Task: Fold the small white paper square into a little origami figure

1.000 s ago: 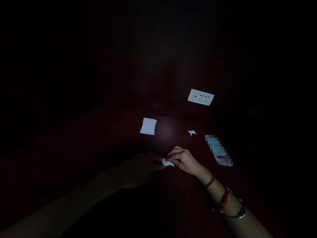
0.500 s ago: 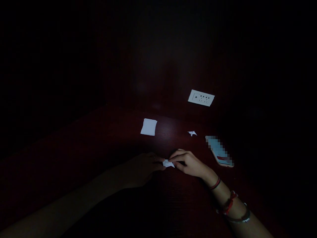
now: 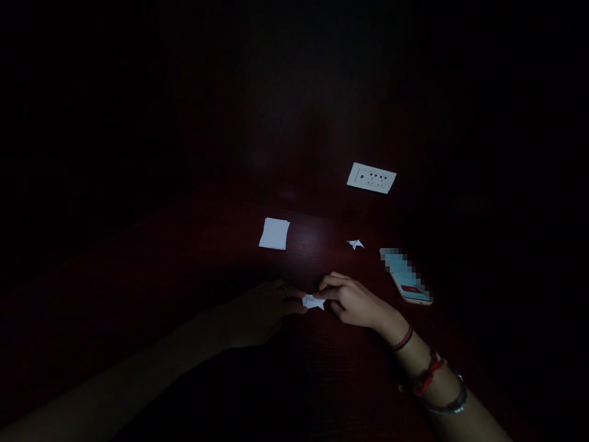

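Observation:
A small piece of folded white paper [image 3: 314, 302] lies on the dark red table between my two hands. My left hand [image 3: 271, 310], deep in shadow, has its thumb and forefinger closed on the paper's left edge. From the other side, my right hand [image 3: 353, 301] presses a fingertip on the paper's upper right part, its other fingers curled in. Bracelets circle my right wrist. Beyond my right hand lies a small folded paper figure [image 3: 356, 244] with pointed tips.
A stack of square white paper [image 3: 275, 234] sits farther back on the table [image 3: 313, 236]. To the right lies a phone [image 3: 407, 279] with a lit, partly blurred screen. A white wall socket [image 3: 372, 178] is on the back panel. Darkness hides the surroundings.
My right thumb has drawn back from the paper and tucked in, while the forefinger stays on it. My left hand keeps its hold. The view has shifted slightly.

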{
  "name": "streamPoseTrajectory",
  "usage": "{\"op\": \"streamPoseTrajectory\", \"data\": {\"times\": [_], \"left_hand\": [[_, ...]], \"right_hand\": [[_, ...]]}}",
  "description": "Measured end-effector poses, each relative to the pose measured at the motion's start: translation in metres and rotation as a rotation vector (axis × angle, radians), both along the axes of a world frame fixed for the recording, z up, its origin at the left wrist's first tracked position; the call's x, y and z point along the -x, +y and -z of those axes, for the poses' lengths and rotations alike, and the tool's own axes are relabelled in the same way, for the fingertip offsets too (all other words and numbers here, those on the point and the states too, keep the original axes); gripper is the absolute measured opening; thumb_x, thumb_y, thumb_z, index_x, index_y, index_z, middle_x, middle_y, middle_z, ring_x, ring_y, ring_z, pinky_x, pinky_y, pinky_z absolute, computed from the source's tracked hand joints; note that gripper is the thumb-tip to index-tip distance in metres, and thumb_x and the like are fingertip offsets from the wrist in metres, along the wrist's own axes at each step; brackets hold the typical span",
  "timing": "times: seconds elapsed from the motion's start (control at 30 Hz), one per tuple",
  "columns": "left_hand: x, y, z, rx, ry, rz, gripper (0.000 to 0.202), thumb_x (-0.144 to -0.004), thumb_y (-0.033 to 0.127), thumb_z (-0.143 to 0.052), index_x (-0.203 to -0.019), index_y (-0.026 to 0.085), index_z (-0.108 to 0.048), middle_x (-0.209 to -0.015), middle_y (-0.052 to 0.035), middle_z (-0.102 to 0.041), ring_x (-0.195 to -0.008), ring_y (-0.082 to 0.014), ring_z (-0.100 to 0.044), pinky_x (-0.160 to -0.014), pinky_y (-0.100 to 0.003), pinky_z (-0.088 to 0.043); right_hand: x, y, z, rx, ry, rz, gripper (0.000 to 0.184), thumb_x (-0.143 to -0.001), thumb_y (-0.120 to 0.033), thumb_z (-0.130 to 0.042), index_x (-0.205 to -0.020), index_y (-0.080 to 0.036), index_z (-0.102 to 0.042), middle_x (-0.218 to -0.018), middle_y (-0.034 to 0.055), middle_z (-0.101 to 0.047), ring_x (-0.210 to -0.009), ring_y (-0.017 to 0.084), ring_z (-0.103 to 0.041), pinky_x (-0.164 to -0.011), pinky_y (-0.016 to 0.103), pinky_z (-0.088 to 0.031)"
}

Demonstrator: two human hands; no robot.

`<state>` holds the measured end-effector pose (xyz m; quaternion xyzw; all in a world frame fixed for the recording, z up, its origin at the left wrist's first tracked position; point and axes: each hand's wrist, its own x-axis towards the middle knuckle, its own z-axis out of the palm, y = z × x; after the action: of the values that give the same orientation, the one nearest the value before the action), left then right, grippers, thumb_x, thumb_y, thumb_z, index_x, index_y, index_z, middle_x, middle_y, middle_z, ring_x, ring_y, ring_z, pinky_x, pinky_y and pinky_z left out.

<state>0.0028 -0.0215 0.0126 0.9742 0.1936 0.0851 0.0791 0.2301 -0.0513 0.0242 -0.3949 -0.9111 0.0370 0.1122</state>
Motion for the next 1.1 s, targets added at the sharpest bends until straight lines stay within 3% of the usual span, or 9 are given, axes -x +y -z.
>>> {"op": "streamPoseTrajectory", "data": {"times": [0.23,0.4,0.5,0.6,0.77,0.93,1.1], "left_hand": [[0.004,0.002,-0.002,0.011,-0.029,0.023,0.058,-0.065,-0.001,-0.040,-0.114,0.031,-0.043,-0.126,0.0060,-0.036,-0.102,-0.0195,-0.038,-0.084,-0.035,-0.033],[0.003,0.003,0.010,-0.080,-0.080,0.042,0.052,-0.069,0.002,-0.040,-0.114,0.028,-0.043,-0.123,0.0004,-0.038,-0.106,-0.0206,-0.036,-0.086,-0.036,-0.032],[-0.001,0.000,0.017,-0.161,-0.110,0.044,0.050,-0.072,0.005,-0.042,-0.117,0.027,-0.041,-0.120,-0.0026,-0.041,-0.104,-0.0219,-0.037,-0.084,-0.037,-0.032],[-0.004,-0.004,0.013,-0.194,-0.090,0.051,0.048,-0.074,0.006,-0.042,-0.118,0.026,-0.040,-0.119,-0.0036,-0.044,-0.104,-0.0218,-0.039,-0.085,-0.037,-0.032],[-0.001,-0.002,0.001,-0.084,-0.043,0.006,0.053,-0.073,0.006,-0.039,-0.123,0.024,-0.033,-0.119,-0.0017,-0.046,-0.104,-0.0194,-0.041,-0.087,-0.035,-0.031],[0.002,0.006,0.004,-0.011,-0.041,0.019,0.054,-0.069,0.004,-0.040,-0.118,0.026,-0.039,-0.122,0.0021,-0.043,-0.108,-0.0178,-0.037,-0.090,-0.034,-0.028],[-0.002,0.002,0.003,-0.022,-0.047,0.016,0.053,-0.069,0.004,-0.041,-0.117,0.026,-0.041,-0.119,0.0007,-0.044,-0.105,-0.0186,-0.039,-0.088,-0.033,-0.031]], "right_hand": [[-0.011,0.000,0.001,0.031,0.050,0.019,0.043,-0.065,0.002,-0.044,-0.100,-0.020,-0.058,-0.089,0.0020,-0.053,-0.084,0.013,-0.047,-0.079,0.027,-0.039],[-0.009,0.003,0.005,-0.039,0.223,0.116,0.030,-0.077,-0.007,-0.041,-0.100,-0.016,-0.057,-0.089,0.0041,-0.054,-0.083,0.013,-0.049,-0.076,0.025,-0.041],[-0.003,0.001,0.003,-0.030,0.183,0.052,0.028,-0.079,-0.013,-0.044,-0.103,-0.019,-0.055,-0.092,0.0038,-0.053,-0.085,0.013,-0.048,-0.077,0.027,-0.040],[0.003,-0.001,0.001,-0.021,0.080,0.002,0.027,-0.077,-0.013,-0.046,-0.101,-0.021,-0.057,-0.095,0.0031,-0.053,-0.088,0.014,-0.048,-0.080,0.028,-0.039],[0.007,-0.003,-0.003,-0.027,-0.031,-0.010,0.025,-0.077,-0.014,-0.046,-0.098,-0.019,-0.058,-0.095,0.0039,-0.056,-0.091,0.015,-0.048,-0.082,0.031,-0.038],[0.005,-0.005,-0.002,-0.003,0.024,-0.020,0.031,-0.077,-0.011,-0.044,-0.106,-0.018,-0.053,-0.099,0.0038,-0.055,-0.093,0.014,-0.048,-0.083,0.029,-0.038],[0.007,-0.006,-0.001,0.003,0.010,-0.005,0.028,-0.077,-0.012,-0.044,-0.099,-0.022,-0.058,-0.100,0.0023,-0.054,-0.092,0.014,-0.049,-0.084,0.029,-0.037]]}}
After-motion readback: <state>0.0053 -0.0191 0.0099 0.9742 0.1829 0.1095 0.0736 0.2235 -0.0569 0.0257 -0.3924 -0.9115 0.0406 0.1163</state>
